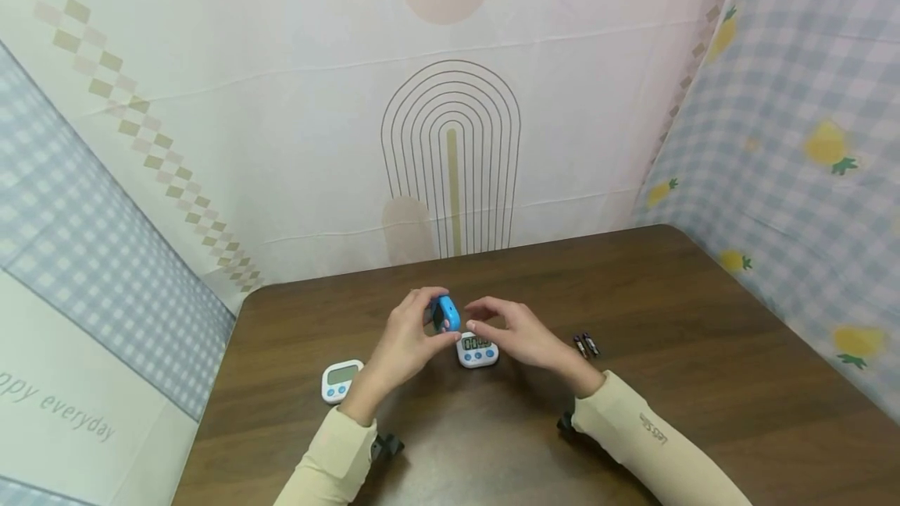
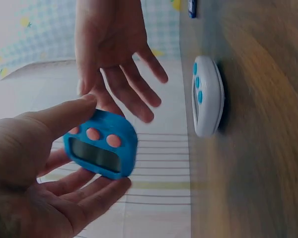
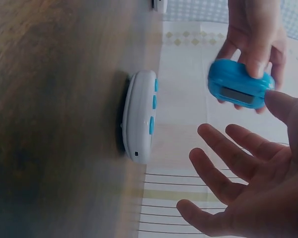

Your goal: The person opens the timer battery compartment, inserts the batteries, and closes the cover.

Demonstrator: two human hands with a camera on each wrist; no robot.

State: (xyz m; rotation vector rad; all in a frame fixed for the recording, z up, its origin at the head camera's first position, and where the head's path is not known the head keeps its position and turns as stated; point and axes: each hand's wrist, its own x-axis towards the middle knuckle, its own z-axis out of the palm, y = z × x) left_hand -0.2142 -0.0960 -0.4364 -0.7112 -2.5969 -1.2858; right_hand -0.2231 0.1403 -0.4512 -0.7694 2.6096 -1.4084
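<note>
My left hand [image 1: 406, 340] pinches a blue digital timer [image 1: 451, 314] between thumb and fingers, raised above the table. In the left wrist view the blue timer [image 2: 102, 144] shows pink buttons and a blank screen. My right hand [image 1: 516, 333] is beside it, fingers spread and relaxed. In the right wrist view, the right thumb [image 3: 280, 105] overlaps the blue timer's [image 3: 233, 79] edge. Just below the hands a white timer [image 1: 478, 354] with blue buttons lies on the table, digits on its screen. Another white timer [image 1: 342, 381], screen blank, lies by the left forearm.
Two small batteries [image 1: 586, 345] lie on the brown wooden table [image 1: 675, 412] to the right of my right hand. A patterned cloth [image 1: 316, 178] hangs behind the table's far edge, and a checked cloth [image 1: 787, 139] hangs along the right side.
</note>
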